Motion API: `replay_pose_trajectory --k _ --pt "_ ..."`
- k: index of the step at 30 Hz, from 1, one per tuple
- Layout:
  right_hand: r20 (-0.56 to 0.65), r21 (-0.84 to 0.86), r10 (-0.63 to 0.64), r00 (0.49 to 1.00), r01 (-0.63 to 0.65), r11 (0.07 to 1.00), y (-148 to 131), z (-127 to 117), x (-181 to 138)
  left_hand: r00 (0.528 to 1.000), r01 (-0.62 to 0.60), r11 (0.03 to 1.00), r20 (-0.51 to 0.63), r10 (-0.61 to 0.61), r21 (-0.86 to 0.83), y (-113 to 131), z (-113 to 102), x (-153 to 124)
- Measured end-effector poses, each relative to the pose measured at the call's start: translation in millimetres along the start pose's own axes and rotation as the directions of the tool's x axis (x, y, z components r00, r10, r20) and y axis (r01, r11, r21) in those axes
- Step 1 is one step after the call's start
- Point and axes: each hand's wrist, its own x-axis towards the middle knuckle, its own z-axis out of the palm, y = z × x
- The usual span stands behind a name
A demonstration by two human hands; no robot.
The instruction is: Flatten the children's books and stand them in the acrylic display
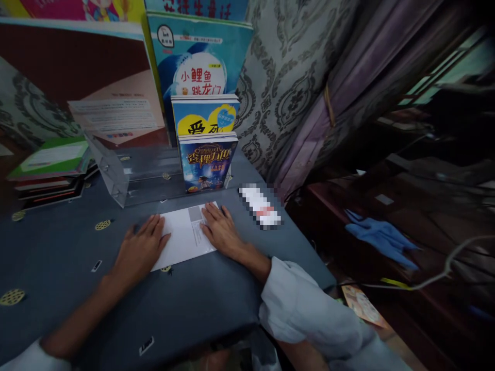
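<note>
I am watching both hands lying flat on a white sheet of paper (181, 237), which is sitting on the grey-clothed desk (69, 268) just in front of a clear stand (116, 175). The left hand (141, 250) is covering the sheet's left edge, half on the cloth. The right hand (221, 230) is resting on the printed right side, fingers pointing away from me. Neither grip is closing on anything: palms are down, fingers spread and released, pressing rather than grasping (I judge they are pinning the sheet so it is not sliding or curling on the cloth). Picture books (204, 162) are standing upright in the stand, covers facing me, propped for display I think. A stack of books (52, 172) is lying flat at the far left, well apart from the hands. A pale sleeve (297, 304) is hanging over the desk's near edge.
</note>
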Motion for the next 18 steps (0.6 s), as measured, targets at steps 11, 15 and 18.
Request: replay_pose_trajectory --k 11,15,18 --pt "-0.029 -0.021 -0.009 1.0 0.009 1.0 2 4 0 0.913 -0.305 0.951 -0.3 0.276 -0.053 -29 8 -34" --pt "-0.015 -0.021 -0.003 1.0 0.003 1.0 2 4 0 0.834 -0.417 0.908 -0.413 0.366 -0.039 -23 -4 -56" --pt "-0.017 -0.021 0.003 1.0 -0.003 1.0 2 6 1 0.797 -0.485 0.874 -0.435 0.42 -0.044 -17 -9 -67"
